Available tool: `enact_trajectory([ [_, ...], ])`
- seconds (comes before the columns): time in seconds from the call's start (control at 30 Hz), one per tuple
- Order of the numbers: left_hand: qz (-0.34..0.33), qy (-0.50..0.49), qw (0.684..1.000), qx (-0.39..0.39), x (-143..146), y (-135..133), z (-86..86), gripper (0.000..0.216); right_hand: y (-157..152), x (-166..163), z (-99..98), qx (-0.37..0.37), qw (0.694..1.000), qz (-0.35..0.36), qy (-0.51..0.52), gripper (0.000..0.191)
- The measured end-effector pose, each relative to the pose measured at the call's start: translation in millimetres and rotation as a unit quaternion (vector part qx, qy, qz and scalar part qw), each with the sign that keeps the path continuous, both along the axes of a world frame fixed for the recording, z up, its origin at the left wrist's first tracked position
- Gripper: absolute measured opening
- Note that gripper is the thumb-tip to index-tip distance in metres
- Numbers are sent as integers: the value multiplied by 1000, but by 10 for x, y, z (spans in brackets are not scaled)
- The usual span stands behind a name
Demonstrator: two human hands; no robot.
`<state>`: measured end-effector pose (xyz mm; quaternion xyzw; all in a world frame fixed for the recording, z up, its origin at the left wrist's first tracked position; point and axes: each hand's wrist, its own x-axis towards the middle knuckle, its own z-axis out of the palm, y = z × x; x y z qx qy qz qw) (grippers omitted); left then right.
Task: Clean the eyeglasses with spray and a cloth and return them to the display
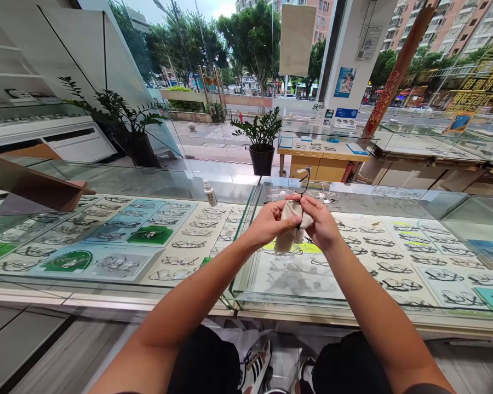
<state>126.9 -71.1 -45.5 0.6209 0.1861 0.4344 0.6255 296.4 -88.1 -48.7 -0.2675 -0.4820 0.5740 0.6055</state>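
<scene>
Above the glass counter, both hands are closed around a beige cloth (pixel 286 242) and a pair of eyeglasses (pixel 299 179). My left hand (pixel 271 223) pinches the cloth, thumb on top, over the part of the glasses hidden in its folds. From the other side, my right hand (pixel 318 219) grips the frame, with some cloth bunched between its fingers. One round lens with a dark thin rim sticks up past the fingertips. The other lens is covered by cloth and fingers. A small white spray bottle (pixel 210 193) stands on the counter, left of my hands.
Rows of eyeglasses (pixel 191 244) lie inside the glass display counter (pixel 246 241). At the left a brown angled stand (pixel 61 191) rests on the glass. Beyond the counter are a potted plant (pixel 262 156) and a wooden display table (pixel 328 165). My knees are close to the counter's front.
</scene>
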Motion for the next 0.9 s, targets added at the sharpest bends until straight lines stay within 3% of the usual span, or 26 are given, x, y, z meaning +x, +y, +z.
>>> enact_trajectory([
  [0.1,24,-3,1000,12,42,-19,-17,60,8,-6,0,-11,1000,3,6,36],
  [0.3,137,-29,990,32,133,-64,-40,53,-65,-169,44,7,1000,-13,5,37],
  [0.43,168,-24,984,50,103,-50,-23,55,-108,-191,66,12,1000,9,-7,36],
  [0.73,-11,31,997,74,-61,-7,92,52,-58,-5,67,-18,999,-19,28,29],
  [0.9,-2,21,998,52,-49,-35,78,57,-58,-48,60,-27,999,-4,25,35],
])
